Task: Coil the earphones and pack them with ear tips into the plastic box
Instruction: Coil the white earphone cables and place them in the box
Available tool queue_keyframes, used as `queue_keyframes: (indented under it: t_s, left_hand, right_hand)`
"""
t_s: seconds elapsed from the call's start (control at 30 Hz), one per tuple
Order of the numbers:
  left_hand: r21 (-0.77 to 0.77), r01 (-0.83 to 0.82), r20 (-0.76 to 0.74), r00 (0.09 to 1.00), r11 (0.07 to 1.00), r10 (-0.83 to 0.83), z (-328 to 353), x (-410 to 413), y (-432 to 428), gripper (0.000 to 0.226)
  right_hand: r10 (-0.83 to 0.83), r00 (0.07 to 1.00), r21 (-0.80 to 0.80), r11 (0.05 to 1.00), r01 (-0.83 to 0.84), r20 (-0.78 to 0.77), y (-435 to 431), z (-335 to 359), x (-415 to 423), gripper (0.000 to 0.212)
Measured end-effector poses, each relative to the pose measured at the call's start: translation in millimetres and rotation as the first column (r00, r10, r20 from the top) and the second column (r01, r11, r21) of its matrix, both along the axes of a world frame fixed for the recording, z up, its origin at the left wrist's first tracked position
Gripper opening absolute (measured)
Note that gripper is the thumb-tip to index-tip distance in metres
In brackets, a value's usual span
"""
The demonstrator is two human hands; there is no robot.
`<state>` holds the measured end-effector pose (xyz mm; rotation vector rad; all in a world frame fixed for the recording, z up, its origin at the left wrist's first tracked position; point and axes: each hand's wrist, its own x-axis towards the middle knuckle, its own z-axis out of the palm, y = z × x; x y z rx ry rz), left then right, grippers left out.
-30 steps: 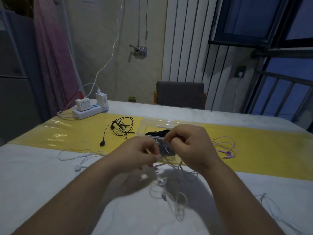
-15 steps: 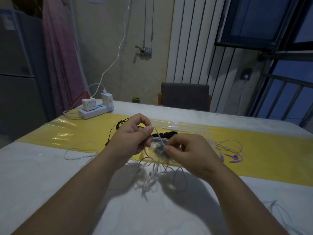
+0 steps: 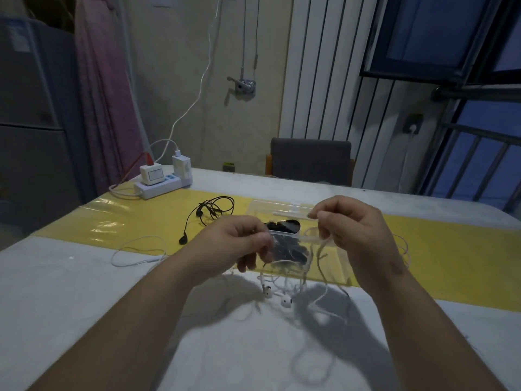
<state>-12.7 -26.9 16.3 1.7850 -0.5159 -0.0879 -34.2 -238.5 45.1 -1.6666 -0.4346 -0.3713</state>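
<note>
Our left hand [image 3: 242,241], right hand [image 3: 352,230] each pinch white earphones [image 3: 286,300] above bench [image 3: 84,292]; slack loops may knot, buds snag plastic box [image 3: 282,206].

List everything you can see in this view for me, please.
white earphones: one, white, cable held between both hands, buds below
plastic box: one, clear, on mat behind hands
ear tips: cluster, black, in box
black earphones: one, black, on mat left of box
spare earphones: one, white, table left
power strip: one, white, far-left table corner
chair: one, grey, behind table
mat: one, yellow, across table
table: one, white, underneath
left hand: pinches cable
right hand: pinches cable
</note>
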Motion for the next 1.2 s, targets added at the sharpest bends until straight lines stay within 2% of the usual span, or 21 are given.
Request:
queue_keyframes:
  t_s: [0.1, 0.17, 0.23, 0.33, 0.47, 0.53, 0.67, 0.8, 0.9, 0.97, 1.07, 1.2]
  left_hand:
    - [-0.254, -0.046, -0.003, 0.999, 0.966, 0.047, 2.8, 1.6, 0.0, 0.018]
    - [-0.349, -0.049, -0.024, 0.999, 0.936, 0.044, 3.6, 2.6, 0.2, 0.021]
    - [-0.393, -0.034, -0.038, 0.999, 0.919, 0.021, 3.2, 2.8, -0.5, 0.02]
    - [-0.418, 0.003, -0.046, 0.999, 0.909, -0.025, 2.0, 1.4, -2.9, 0.019]
    - [-0.471, 0.027, -0.056, 0.997, 0.882, -0.06, 2.2, 1.7, -2.4, 0.019]
    - [-0.492, 0.026, -0.059, 0.996, 0.87, -0.063, 2.7, 1.8, -1.7, 0.019]
    - [-0.534, 0.049, -0.058, 0.994, 0.844, -0.094, 2.0, 3.1, -1.6, 0.019]
    - [-0.554, 0.057, -0.057, 0.993, 0.831, -0.105, 1.1, 4.2, -1.0, 0.02]
    - [-0.543, 0.028, -0.057, 0.996, 0.84, -0.07, 0.6, 5.4, -0.1, 0.019]
    - [-0.507, -0.029, -0.036, 0.999, 0.862, 0.012, -0.2, 7.7, 1.3, 0.019]
    - [-0.46, -0.134, 0.015, 0.987, 0.877, 0.159, -1.1, 11.5, 2.6, 0.022]
    - [-0.503, -0.205, 0.001, 0.971, 0.84, 0.237, 0.1, 13.0, 2.9, 0.021]
  right_hand:
    - [-0.033, 0.999, -0.156, 0.987, 0.029, -0.023, -5.1, 1.6, 0.6, 0.016]
    - [-0.063, 0.998, -0.218, 0.974, 0.056, -0.027, -5.3, -0.5, 1.6, 0.016]
    - [-0.043, 0.998, -0.202, 0.979, 0.034, -0.039, -0.7, -3.3, 1.8, 0.015]
    - [0.072, 0.995, -0.232, 0.969, -0.087, -0.073, 10.8, -8.1, -0.4, 0.008]
    - [0.013, 0.997, -0.496, 0.867, -0.049, -0.076, 15.4, -12.9, -0.5, 0.012]
    - [-0.019, 0.996, -0.573, 0.819, -0.034, -0.087, 14.1, -13.6, -0.2, 0.013]
    - [0.1, 0.969, -0.489, 0.848, -0.203, -0.228, 14.1, -11.9, -2.8, 0.005]
    - [0.124, 0.963, -0.67, 0.697, -0.256, -0.239, 19.6, -12.3, -6.2, 0.013]
    - [0.103, 0.969, -0.716, 0.657, -0.237, -0.225, 16.6, -11.4, -6.0, 0.008]
    - [0.12, 0.957, -0.716, 0.64, -0.278, -0.264, 8.7, -8.3, -5.6, 0.007]
    - [0.168, 0.921, -0.634, 0.681, -0.365, -0.35, -1.4, -4.7, -3.8, 0.003]
    - [0.198, 0.899, -0.522, 0.757, -0.393, -0.39, -2.1, -8.5, -0.1, 0.021]
